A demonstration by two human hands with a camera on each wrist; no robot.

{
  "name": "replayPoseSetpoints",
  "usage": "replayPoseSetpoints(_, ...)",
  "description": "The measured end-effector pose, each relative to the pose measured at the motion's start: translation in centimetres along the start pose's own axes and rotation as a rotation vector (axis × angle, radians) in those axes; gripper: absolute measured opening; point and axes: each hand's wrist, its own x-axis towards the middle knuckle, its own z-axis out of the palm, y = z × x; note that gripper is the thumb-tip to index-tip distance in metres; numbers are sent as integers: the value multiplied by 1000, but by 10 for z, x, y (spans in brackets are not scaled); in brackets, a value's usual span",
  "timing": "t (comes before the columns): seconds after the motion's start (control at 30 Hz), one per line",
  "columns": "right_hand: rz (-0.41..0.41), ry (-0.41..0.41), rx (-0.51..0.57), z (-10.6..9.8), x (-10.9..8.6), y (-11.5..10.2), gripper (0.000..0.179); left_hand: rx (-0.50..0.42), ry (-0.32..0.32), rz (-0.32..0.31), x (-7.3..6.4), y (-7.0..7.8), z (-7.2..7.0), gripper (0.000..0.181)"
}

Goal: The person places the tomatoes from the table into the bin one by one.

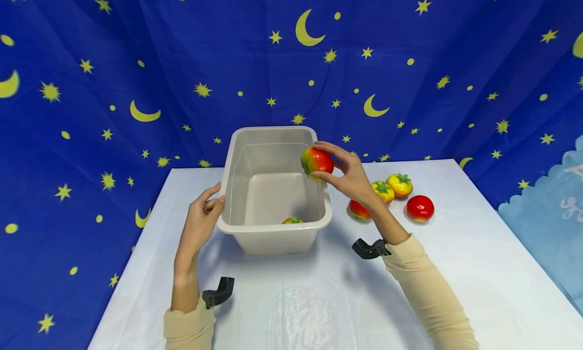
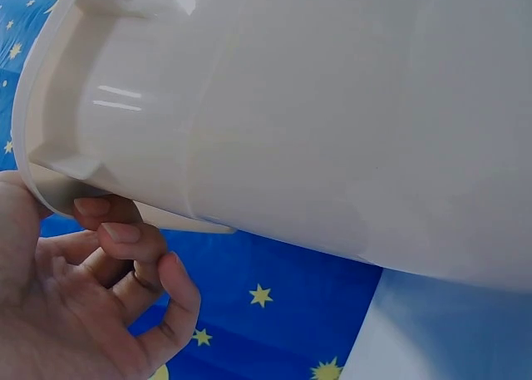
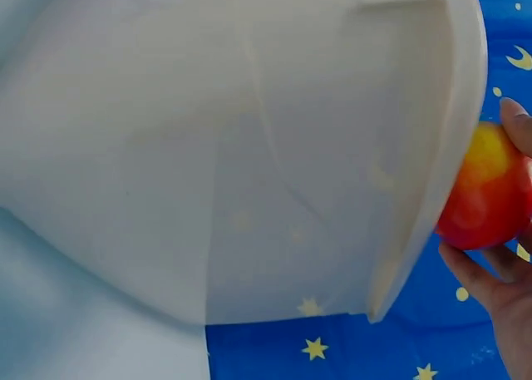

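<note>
A grey-white plastic bin point(image 1: 273, 228) stands on the table. My left hand point(image 1: 202, 216) pinches the bin's left rim between thumb and curled fingers; the left wrist view shows the hand point(image 2: 91, 288) at that rim. My right hand point(image 1: 346, 173) grips a red, yellow and green toy tomato point(image 1: 318, 162) over the bin's right rim. In the right wrist view the tomato point(image 3: 486, 193) shows beside the rim, with part of the hand point(image 3: 507, 305) cut off by the frame. Inside the bin, near its front wall, lies another tomato point(image 1: 292, 220), mostly hidden.
Right of the bin lie several more toy tomatoes: a yellow one point(image 1: 399, 185), a second yellow one point(image 1: 382, 191), a red one point(image 1: 420, 208) and one point(image 1: 359, 210) partly behind the right wrist. A blue curtain point(image 1: 255, 51) with stars and moons hangs behind the white table point(image 1: 255, 289).
</note>
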Motion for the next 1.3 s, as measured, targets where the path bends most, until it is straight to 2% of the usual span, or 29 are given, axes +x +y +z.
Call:
replayPoseSetpoints(0.8, 10, -114, 60, 34, 3, 1, 56, -5, -4, 5, 0, 0, 0, 51)
replayPoseSetpoints(1.3, -39, -123, 55, 38, 0, 5, 55, 11, 6, 23, 1, -1, 0, 50)
